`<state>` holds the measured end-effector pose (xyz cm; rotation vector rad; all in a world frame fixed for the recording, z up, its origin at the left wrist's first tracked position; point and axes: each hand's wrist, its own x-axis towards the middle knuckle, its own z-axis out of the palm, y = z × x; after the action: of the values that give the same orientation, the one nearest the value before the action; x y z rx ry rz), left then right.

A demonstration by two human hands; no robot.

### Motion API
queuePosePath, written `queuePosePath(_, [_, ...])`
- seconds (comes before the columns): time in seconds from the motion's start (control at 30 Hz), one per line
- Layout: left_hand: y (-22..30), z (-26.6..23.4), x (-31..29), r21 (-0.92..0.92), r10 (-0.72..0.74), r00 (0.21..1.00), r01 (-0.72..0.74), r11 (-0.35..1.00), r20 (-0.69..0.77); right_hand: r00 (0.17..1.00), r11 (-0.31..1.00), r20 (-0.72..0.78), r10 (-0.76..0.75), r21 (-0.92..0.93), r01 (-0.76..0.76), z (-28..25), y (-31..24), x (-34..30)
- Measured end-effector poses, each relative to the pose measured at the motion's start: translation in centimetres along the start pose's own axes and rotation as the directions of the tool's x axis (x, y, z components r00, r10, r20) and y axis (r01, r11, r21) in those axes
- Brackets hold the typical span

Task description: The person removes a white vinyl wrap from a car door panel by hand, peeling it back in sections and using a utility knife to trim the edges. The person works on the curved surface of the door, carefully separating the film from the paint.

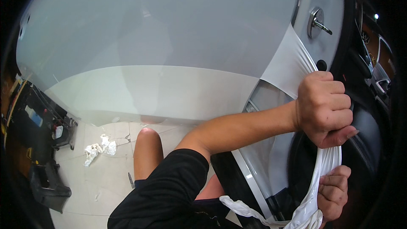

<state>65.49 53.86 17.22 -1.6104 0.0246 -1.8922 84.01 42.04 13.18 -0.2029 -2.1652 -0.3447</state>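
Note:
White stretchy film [290, 61] runs taut from the edge of a pale grey car body panel [190, 25] to my left hand [324, 108]. That hand is a closed fist around the gathered film, and its bare forearm crosses in front of the panel's lower edge. Below it, my right hand [333, 193] also grips the bunched film, its fingers curled round it. A loose, crumpled tail of the film trails past my right hand toward the bottom edge and my lap. A metal striker pin [318, 23] stands on the door frame just above my left fist.
Beyond the frame lies the dark car interior [358, 123], with a sill [252, 182] below it. Crumpled white scraps [99, 148] and a thin dark tool [131, 180] lie on the tiled floor [85, 186]. A dark wheeled cart [38, 114] stands at the left.

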Motion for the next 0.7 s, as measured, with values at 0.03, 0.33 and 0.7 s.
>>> queuePosePath(0.03, [-0.1,0.2,-0.1,-0.016,0.0,1.0,0.0,1.0,-0.026,1.0,1.0,-0.006,0.004,-0.007,-0.004,0.1,-0.1,0.1])
queuePosePath(0.33, [-0.3,-0.7,-0.8,-0.127,0.029,0.996,-0.019,0.992,0.081,0.985,0.995,0.167,-0.032,0.103,0.015,-0.3,0.4,0.4])
queuePosePath(0.7, [-3.2,-6.9,2.4,-0.116,0.062,0.783,0.013,0.993,0.619,0.984,0.966,0.169,-0.051,0.257,0.006,1.6,1.0,1.4])
